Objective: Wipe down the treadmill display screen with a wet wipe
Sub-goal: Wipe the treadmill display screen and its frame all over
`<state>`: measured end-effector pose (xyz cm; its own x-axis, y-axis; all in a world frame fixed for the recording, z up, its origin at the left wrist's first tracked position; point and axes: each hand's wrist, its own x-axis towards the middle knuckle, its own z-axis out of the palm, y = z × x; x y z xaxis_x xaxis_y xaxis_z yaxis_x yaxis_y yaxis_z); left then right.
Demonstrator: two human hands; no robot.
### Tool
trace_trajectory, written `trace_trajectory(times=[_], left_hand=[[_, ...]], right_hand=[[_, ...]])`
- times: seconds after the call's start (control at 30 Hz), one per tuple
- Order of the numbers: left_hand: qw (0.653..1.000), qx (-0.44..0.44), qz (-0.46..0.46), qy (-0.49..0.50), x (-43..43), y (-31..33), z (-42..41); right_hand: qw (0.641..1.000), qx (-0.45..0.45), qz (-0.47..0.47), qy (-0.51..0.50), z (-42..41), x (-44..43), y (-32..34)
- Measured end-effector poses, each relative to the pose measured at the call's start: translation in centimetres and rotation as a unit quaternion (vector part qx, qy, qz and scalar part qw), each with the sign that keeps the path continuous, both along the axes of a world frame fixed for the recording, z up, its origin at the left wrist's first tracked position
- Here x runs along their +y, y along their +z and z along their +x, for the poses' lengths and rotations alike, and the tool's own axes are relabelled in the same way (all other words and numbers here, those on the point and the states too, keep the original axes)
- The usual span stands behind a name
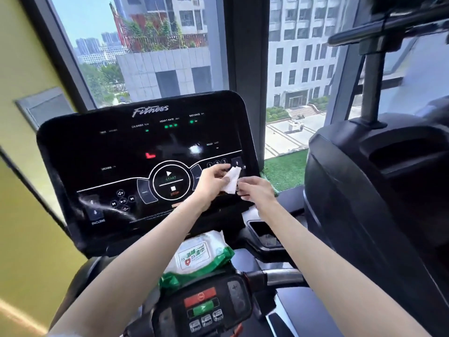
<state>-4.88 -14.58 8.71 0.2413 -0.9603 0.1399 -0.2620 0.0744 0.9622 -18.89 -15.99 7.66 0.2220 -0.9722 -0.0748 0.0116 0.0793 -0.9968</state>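
Note:
The treadmill display screen is a glossy black panel with green lights, a round START/STOP ring and INCLINE buttons. In front of its lower right part, both hands hold a small folded white wet wipe. My left hand pinches the wipe from the left. My right hand grips its lower right edge. The wipe hangs just off the glass near the speed buttons; I cannot tell whether it touches the screen.
A green-and-white wet wipe pack lies on the console ledge under the screen. Below it sits a control pod with red and green buttons. A second black machine stands close on the right. Windows are behind, a yellow wall to the left.

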Motion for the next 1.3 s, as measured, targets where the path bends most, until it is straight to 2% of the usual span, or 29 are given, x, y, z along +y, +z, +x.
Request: trace_trajectory(times=[0.13,0.2,0.23,0.3,0.37,0.47,0.57,0.63,0.8,0.87,0.93,1.0,1.2,1.3], left_hand=[[0.982,0.188,0.028,0.011,2.9,0.3,2.6],[0.969,0.241,0.042,0.032,4.6,0.5,4.0],[0.964,0.256,0.047,0.043,5.4,0.6,4.7],[0.961,0.263,0.053,0.07,7.0,0.7,6.0],[0.966,0.231,0.051,0.109,8.2,0.8,7.4],[0.963,0.222,0.053,0.141,9.8,0.9,9.0],[0.955,0.235,0.061,0.171,11.0,1.1,10.0],[0.951,0.245,0.063,0.179,11.7,1.1,10.6],[0.947,0.262,0.057,0.178,13.1,0.8,11.4],[0.941,0.282,0.057,0.18,13.5,0.9,11.6],[0.931,0.305,0.063,0.189,13.8,0.8,11.9],[0.928,0.306,0.071,0.199,14.0,0.4,12.2],[0.922,0.317,0.075,0.209,13.9,-0.1,12.0],[0.928,0.311,0.072,0.194,13.6,-0.2,12.0]], right_hand=[[0.995,0.048,-0.075,-0.036,3.6,0.9,0.7],[0.996,0.046,-0.076,-0.007,5.2,1.6,0.6],[0.993,0.057,-0.105,0.003,5.9,1.9,0.5],[0.975,0.103,-0.196,0.006,7.3,2.6,0.2],[0.953,0.132,-0.272,0.0,8.5,3.8,0.2],[0.924,0.133,-0.352,0.069,10.5,5.4,0.1],[0.859,0.234,-0.439,0.123,12.0,6.2,-0.1],[0.83,0.261,-0.483,0.104,12.7,6.4,-0.3],[0.812,0.259,-0.513,0.099,14.1,6.6,-0.4],[0.832,0.233,-0.49,0.115,14.6,6.7,-0.5],[0.891,0.158,-0.397,0.151,14.7,6.8,0.0],[0.923,0.12,-0.321,0.173,14.6,6.8,0.3],[0.925,0.107,-0.314,0.185,14.7,6.1,-0.6],[0.959,0.052,-0.227,0.161,14.9,5.6,-0.5]])
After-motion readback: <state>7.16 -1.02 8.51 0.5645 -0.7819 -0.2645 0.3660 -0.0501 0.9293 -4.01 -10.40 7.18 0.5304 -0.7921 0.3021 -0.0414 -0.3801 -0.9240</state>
